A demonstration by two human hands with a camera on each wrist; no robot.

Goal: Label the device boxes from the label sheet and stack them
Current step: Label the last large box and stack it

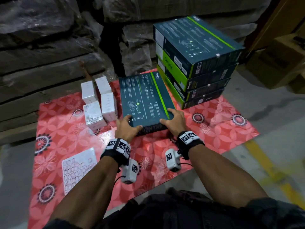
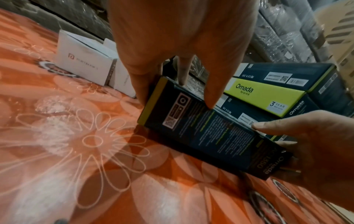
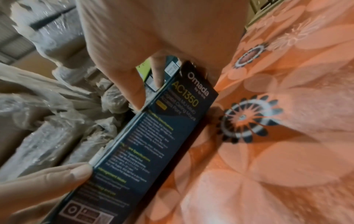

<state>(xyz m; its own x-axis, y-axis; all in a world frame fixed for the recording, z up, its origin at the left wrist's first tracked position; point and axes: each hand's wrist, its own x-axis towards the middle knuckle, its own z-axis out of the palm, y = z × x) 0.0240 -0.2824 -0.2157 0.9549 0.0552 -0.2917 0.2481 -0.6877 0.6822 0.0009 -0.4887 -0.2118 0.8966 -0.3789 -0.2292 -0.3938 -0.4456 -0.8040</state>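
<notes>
A flat dark teal device box point(image 1: 145, 100) with a green stripe lies on the red flowered mat point(image 1: 214, 126). My left hand point(image 1: 127, 128) grips its near left corner and my right hand point(image 1: 173, 120) grips its near right corner, thumbs on top. In the left wrist view the box point(image 2: 206, 133) has its near edge tilted up off the mat, and the right wrist view shows its printed side point(image 3: 153, 136). A stack of several like boxes point(image 1: 194, 63) stands at the back right. The white label sheet point(image 1: 77, 167) lies at the near left.
Several small white boxes point(image 1: 99, 101) stand left of the teal box. Plastic-wrapped pallets point(image 1: 49, 47) rise behind the mat. Brown cartons point(image 1: 280, 63) sit at the far right. A yellow line point(image 1: 272, 171) crosses the concrete floor.
</notes>
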